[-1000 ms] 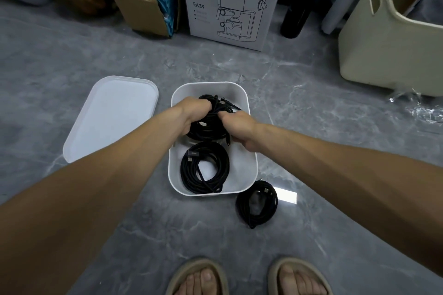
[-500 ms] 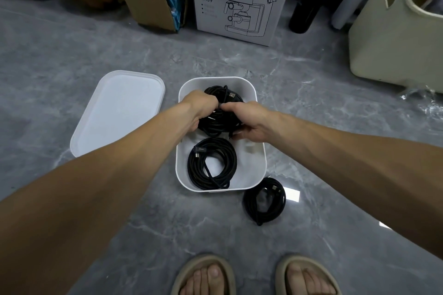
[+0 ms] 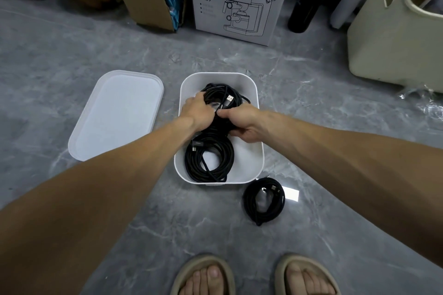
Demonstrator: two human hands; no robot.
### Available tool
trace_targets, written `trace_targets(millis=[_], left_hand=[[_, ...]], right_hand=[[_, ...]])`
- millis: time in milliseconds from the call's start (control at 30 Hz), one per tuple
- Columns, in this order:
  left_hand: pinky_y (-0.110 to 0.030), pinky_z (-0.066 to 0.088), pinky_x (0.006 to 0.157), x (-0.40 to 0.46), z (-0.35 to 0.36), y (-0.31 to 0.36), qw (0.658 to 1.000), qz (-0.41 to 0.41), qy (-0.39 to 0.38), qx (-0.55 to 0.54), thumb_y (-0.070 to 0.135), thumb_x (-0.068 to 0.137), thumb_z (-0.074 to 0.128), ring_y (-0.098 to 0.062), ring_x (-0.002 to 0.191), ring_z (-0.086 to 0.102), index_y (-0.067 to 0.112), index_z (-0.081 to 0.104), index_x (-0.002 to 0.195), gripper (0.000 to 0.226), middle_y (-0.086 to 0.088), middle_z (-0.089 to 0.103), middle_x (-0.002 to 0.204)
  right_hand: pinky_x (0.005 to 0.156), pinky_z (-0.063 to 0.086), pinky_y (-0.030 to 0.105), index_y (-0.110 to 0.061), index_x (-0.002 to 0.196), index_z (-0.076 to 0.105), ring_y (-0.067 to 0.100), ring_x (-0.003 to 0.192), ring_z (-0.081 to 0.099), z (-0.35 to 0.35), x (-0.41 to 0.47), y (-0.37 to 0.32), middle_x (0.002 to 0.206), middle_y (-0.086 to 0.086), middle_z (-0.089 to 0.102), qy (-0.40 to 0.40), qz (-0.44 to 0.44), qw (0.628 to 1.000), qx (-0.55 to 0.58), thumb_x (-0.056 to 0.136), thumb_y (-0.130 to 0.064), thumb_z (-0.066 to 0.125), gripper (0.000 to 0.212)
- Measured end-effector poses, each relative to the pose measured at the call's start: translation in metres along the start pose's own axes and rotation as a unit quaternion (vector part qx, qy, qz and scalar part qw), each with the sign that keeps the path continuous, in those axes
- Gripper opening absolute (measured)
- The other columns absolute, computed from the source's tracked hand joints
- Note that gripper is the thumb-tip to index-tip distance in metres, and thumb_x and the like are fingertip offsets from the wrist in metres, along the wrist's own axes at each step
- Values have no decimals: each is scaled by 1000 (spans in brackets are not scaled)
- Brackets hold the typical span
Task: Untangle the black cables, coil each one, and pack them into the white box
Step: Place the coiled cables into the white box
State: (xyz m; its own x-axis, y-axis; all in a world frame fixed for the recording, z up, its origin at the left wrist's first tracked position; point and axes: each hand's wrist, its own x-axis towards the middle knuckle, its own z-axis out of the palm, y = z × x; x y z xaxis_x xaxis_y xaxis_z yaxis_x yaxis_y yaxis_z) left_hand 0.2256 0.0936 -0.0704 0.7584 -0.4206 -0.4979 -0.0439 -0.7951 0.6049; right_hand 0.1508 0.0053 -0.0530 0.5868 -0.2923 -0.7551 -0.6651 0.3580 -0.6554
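Both hands, left hand point(image 3: 197, 112) and right hand point(image 3: 242, 122), are gripping one coiled cable point(image 3: 223, 98), close together, and seating it in the far end of the white box point(image 3: 254, 151) on the floor. A second coil point(image 3: 208, 160) is lying at the near end; a third coil point(image 3: 263, 201) is waiting outside, just beside the box. Packing looks mostly done. Next calls for releasing, then fetching that last coil.

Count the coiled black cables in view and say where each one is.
3. One under both hands at the white box's far end, one at its near end, one on the floor beside it. Others may hide beneath.
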Motion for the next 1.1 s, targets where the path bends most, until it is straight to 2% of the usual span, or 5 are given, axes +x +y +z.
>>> trace_targets(millis=[367,567,700,800,1100], left_hand=[[-41,32,113,4,4,-4,999,23,14,25,20,101,36,-36,136,39,11,27,151,52,-19,37,150],[-34,18,120,-8,0,-3,975,173,85,106,17,101,39,-24,148,19,10,26,154,54,-10,20,162],[-36,10,123,-7,5,-14,946,230,48,224,21,106,30,-24,153,6,5,15,156,55,-11,7,166],[-37,3,124,-6,11,-20,933,220,21,282,25,108,23,-24,153,-5,2,1,156,57,-13,-6,165],[-38,-2,124,5,18,-31,924,207,-3,320,30,107,14,-23,152,-15,1,-7,154,59,-13,-14,164]], right_hand=[[45,33,21,-16,79,55,14,59,47,-3,-14,-12,74,1,53,58,-27,968,-244,100,-23,52,22],[80,42,30,-3,116,59,35,113,56,-1,-24,-9,121,20,59,120,-162,807,-555,98,-22,45,30],[111,32,40,4,140,37,36,130,40,-9,-8,11,139,20,41,84,-299,698,-646,95,-21,36,51],[121,16,45,4,154,10,34,151,9,-13,11,24,162,21,12,51,-277,635,-719,88,-30,21,76],[123,6,45,4,154,-6,30,151,-14,-14,30,32,163,20,-12,12,-227,613,-756,93,-32,32,80]])
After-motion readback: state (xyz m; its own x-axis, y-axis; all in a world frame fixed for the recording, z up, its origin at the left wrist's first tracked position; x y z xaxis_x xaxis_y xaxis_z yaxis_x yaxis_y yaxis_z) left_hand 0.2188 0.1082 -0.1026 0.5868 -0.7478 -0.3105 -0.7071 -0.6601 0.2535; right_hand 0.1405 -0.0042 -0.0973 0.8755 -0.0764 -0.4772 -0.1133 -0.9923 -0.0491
